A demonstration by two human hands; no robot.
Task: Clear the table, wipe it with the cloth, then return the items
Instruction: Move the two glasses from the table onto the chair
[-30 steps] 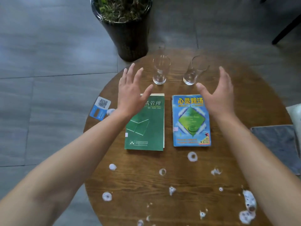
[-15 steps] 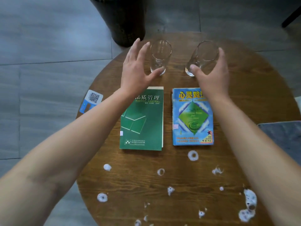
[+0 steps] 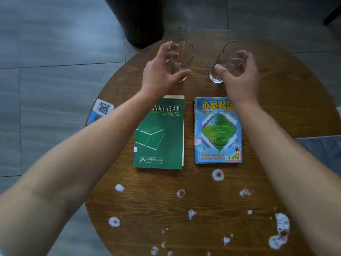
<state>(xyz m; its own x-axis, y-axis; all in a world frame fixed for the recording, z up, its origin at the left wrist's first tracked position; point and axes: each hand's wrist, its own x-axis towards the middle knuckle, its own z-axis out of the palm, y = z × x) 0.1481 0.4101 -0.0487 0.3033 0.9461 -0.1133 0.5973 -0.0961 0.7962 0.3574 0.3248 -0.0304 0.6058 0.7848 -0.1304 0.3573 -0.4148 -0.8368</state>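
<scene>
Two clear drinking glasses stand at the far side of the round wooden table (image 3: 295, 100). My left hand (image 3: 160, 74) wraps the left glass (image 3: 181, 52), fingers behind it and thumb in front. My right hand (image 3: 239, 76) grips the right glass (image 3: 230, 54) the same way; that glass leans a little. Nearer me lie a green book (image 3: 162, 143) and a blue book (image 3: 217, 133), side by side. White foam blobs (image 3: 218, 175) dot the near part of the table. A grey cloth (image 3: 323, 150) shows at the right edge.
A dark plant pot (image 3: 140, 21) stands on the tiled floor just beyond the table. A QR-code card (image 3: 102, 109) sits at the table's left edge. A dark furniture leg (image 3: 332, 15) shows at the top right.
Both hands have moved forward from above the books and closed around the two glasses. The view has shifted closer to the table.
</scene>
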